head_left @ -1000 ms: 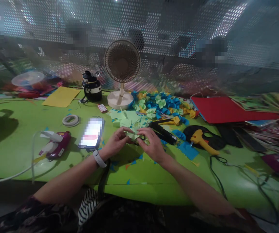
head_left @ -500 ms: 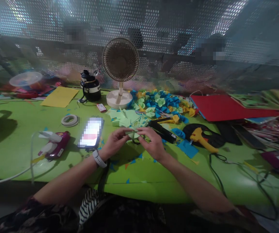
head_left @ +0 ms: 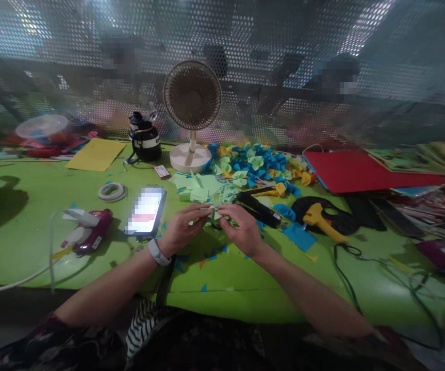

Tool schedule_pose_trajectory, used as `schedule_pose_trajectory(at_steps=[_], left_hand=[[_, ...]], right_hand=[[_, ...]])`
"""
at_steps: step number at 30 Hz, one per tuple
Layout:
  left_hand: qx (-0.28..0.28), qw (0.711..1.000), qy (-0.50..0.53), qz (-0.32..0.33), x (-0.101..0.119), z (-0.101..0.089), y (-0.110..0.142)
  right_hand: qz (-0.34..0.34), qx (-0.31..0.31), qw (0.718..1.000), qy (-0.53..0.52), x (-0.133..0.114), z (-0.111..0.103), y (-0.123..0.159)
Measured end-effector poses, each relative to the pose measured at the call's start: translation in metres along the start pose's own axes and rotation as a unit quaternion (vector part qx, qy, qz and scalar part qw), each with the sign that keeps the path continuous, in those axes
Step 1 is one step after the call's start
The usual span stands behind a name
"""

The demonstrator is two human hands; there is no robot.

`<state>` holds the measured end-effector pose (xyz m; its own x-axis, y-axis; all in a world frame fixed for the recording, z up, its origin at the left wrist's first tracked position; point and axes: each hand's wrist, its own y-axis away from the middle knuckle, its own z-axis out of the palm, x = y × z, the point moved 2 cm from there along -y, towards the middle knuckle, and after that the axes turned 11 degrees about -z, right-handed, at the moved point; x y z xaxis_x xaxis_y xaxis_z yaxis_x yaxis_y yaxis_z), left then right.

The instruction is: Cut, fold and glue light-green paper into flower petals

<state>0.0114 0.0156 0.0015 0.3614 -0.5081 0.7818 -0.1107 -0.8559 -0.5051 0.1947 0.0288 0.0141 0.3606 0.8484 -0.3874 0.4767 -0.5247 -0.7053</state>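
Note:
Both my hands meet over the green table, pinching a small pale green paper flower point(head_left: 214, 212) between them. My left hand point(head_left: 183, 226), with a white watch on its wrist, grips its left side. From the right, my right hand point(head_left: 243, 229) holds it with thumb and forefinger. The fingers hide much of the flower. Just beyond lie pale green paper pieces point(head_left: 202, 186). A black stapler point(head_left: 259, 208) rests beside my right hand. Behind it is a heap of blue, yellow and green paper flowers point(head_left: 255, 162).
A lit phone point(head_left: 145, 211) lies left of my hands, near a tape roll point(head_left: 111, 192) and a purple power strip point(head_left: 93, 232). A fan point(head_left: 192, 98) and black bottle point(head_left: 145, 139) stand behind. At right are a yellow glue gun point(head_left: 323, 221) with its cord and red paper point(head_left: 361, 172).
My left fingers have shifted slightly and straightened on the paper flower, which has turned a little. The arms and the things on the table stay as they were.

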Motion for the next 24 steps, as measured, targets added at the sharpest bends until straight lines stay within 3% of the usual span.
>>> schedule_pose_trajectory(at_steps=[4, 10, 19, 21, 24], left_hand=[[0.015, 1.0, 0.008, 0.0, -0.004, 0.005, 0.002], [0.022, 0.998, 0.001, -0.06, -0.008, 0.01, 0.007], [0.024, 0.998, -0.055, -0.025, -0.004, 0.009, 0.009], [0.02, 0.998, -0.021, -0.059, -0.003, 0.008, 0.008], [0.016, 0.982, 0.095, -0.164, -0.003, 0.005, 0.004]], right_hand=[[-0.048, 0.002, 0.998, 0.045, 0.001, 0.002, 0.002], [-0.05, 0.02, 0.996, 0.066, -0.002, 0.004, 0.001], [-0.018, 0.041, 0.999, 0.028, -0.004, 0.015, 0.005], [-0.01, 0.039, 0.999, 0.012, -0.006, 0.012, 0.003], [0.036, 0.064, 0.996, -0.041, -0.005, 0.0, -0.003]])
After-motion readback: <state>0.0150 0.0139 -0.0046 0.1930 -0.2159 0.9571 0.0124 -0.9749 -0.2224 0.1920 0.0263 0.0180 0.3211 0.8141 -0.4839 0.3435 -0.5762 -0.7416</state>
